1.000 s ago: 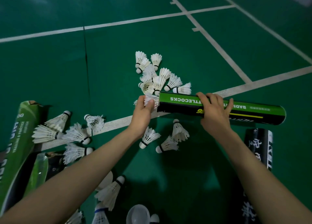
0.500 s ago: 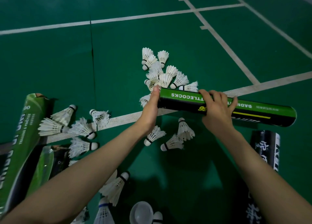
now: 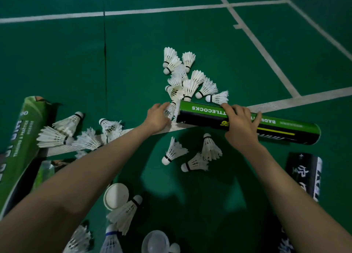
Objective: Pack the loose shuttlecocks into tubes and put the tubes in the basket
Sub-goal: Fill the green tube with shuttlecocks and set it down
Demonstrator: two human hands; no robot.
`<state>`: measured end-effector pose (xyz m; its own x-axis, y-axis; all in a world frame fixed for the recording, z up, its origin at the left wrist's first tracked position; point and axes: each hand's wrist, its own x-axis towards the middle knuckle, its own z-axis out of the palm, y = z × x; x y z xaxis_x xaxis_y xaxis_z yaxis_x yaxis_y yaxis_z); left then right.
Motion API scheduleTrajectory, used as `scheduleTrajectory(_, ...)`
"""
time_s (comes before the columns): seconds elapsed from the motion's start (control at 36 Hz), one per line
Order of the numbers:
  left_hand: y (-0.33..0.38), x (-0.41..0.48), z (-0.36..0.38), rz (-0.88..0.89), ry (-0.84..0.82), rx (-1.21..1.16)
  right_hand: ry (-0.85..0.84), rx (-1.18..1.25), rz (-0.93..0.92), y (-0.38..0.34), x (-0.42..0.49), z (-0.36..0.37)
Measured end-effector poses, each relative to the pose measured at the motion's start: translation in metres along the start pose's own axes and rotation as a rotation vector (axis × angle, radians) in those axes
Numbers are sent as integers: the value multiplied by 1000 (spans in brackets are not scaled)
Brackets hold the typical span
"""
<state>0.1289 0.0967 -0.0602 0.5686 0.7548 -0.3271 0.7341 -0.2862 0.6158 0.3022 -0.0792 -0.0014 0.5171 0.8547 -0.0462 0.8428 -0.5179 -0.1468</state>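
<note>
left hand (image 3: 158, 117) drawn back from tube (image 3: 202, 117) mouth, now gripping a shuttlecock (image 3: 170, 110)

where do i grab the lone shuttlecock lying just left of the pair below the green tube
Pinch the shuttlecock at its round cork, coming down from above on the near-left side. It lies on its side with the cork pointing down-left toward you and free of its neighbours. The flared feather skirt fans up-right and would likely bend if squeezed.
</note>
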Motion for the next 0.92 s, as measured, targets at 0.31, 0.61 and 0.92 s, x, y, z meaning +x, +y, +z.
scheduleTrajectory(0.31, 2, -1, 6, -76, 163, -16, 1, 4, -23, 3, -10, 1)
scheduleTrajectory(0.61, -17, -63, -25, -122, 256, -972, -13, 1, -16, -7, -18, 1)
scheduleTrajectory(0.92, 0, -94, -47, 141, 84, -748, 36, 52, -157, -36, -22, 6)
